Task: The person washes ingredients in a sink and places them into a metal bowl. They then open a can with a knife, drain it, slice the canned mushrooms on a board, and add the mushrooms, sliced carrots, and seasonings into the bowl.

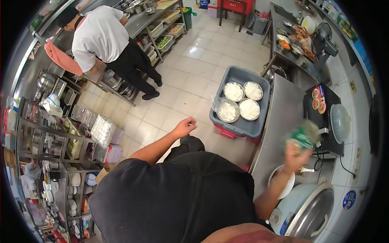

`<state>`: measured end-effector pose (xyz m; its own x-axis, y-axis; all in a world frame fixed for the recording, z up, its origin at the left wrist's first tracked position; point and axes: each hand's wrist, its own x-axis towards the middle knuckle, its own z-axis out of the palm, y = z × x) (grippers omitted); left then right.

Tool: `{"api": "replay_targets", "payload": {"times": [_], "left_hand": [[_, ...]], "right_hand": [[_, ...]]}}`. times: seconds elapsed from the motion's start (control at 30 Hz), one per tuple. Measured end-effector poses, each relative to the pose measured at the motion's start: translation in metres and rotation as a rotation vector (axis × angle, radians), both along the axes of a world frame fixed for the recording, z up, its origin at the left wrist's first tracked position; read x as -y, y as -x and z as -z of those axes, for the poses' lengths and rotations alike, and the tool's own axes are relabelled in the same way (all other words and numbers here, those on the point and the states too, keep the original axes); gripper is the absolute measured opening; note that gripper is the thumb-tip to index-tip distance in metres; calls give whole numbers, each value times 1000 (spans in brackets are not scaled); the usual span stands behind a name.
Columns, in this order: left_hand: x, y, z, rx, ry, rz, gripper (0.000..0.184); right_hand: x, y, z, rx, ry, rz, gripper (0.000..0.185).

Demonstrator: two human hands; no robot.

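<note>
On the right, my right hand [295,158] is closed round a see-through container with a green label [303,139]. Motion blurs both, so its exact kind is unclear. It is held above the steel counter, near a white bowl [288,187] that my forearm partly covers. My left hand [185,126] hangs over the floor in front of me, fingers loosely bent and a little apart, with nothing visible in it. Ahead, a grey plastic tub [262,77] carries several round bowls of white rice [249,109]; a clear plastic bag lies against the front-left one.
Beside me runs the steel counter [275,109], with a large rice cooker [308,210] nearby. A black appliance [330,121] stands by the wall. At the upper left, another person [103,34] works at a bench. Crowded shelves [67,158] line the left; egg trays [102,130] stand there.
</note>
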<state>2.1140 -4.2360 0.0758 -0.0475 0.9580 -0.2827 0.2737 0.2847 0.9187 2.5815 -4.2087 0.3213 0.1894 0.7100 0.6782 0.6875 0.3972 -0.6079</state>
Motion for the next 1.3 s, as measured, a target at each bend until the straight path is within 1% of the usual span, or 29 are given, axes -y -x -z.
{"api": "replay_targets", "payload": {"times": [0.03,0.07,0.1,0.13,0.17,0.2,0.23,0.27,0.33,0.37,0.4,0.5,0.6,0.63,0.73,0.77,0.8,0.87,0.93,1.0,1.07,1.1,1.13,1.17,1.27,1.3], "left_hand": [[-12,-4,-14,62,-16,10,36],[-24,-4,-25,126,-60,56,43],[-35,0,-37,191,-105,106,51],[-47,5,-56,250,-127,136,55],[-58,11,-76,316,-139,171,60],[-69,18,-89,390,-142,209,65],[-87,32,-90,393,-169,224,71],[-102,46,-88,405,-175,237,77],[-131,77,-111,392,-274,247,82],[-141,94,-123,379,-284,252,84],[-160,115,-135,355,-318,258,86],[-207,162,-148,350,-366,183,91],[-253,197,-139,383,-474,85,91],[-266,205,-136,384,-454,18,89],[-311,241,-119,345,-425,-48,88],[-327,256,-115,284,-439,-62,87],[-343,268,-114,289,-451,-74,85],[-378,294,-95,283,-450,-146,81],[-420,324,-74,439,-296,-215,76],[-468,355,-64,356,-235,-287,73],[-512,382,-62,355,-215,-305,71],[-563,405,-68,334,-250,-349,70],[-580,416,-65,315,-252,-385,70],[-601,426,-66,291,-331,-437,66],[-646,460,-72,163,-336,-520,62],[-663,473,-69,173,-367,-537,59]], "right_hand": [[-11,54,28,-265,110,-160,68],[-20,98,48,-463,310,-261,72],[-33,129,81,-367,339,-266,68],[-43,164,101,-519,463,-350,66],[-54,196,113,-499,469,-398,65],[-63,232,112,-505,490,-410,71],[-83,253,138,-218,332,-391,79],[-101,283,139,-313,400,-480,84],[-127,345,121,-187,294,-456,84],[-145,373,116,-216,318,-493,84],[-166,402,118,-201,274,-480,84],[-206,464,121,-156,182,-469,84],[-250,517,118,-115,122,-489,83],[-265,529,121,-79,104,-501,83],[-314,566,144,-44,102,-562,84],[-330,578,149,-28,104,-586,84],[-349,590,154,-15,96,-612,84],[-388,612,166,-16,225,-715,84],[-436,628,167,-50,436,-906,87],[-494,644,171,-39,627,-1068,89],[-550,656,173,21,626,-1097,79],[-616,676,170,48,629,-1130,76],[-643,685,175,61,660,-1149,73],[-669,699,174,44,595,-1126,67],[-745,738,163,68,567,-1131,62],[-768,755,156,67,529,-1133,58]]}}
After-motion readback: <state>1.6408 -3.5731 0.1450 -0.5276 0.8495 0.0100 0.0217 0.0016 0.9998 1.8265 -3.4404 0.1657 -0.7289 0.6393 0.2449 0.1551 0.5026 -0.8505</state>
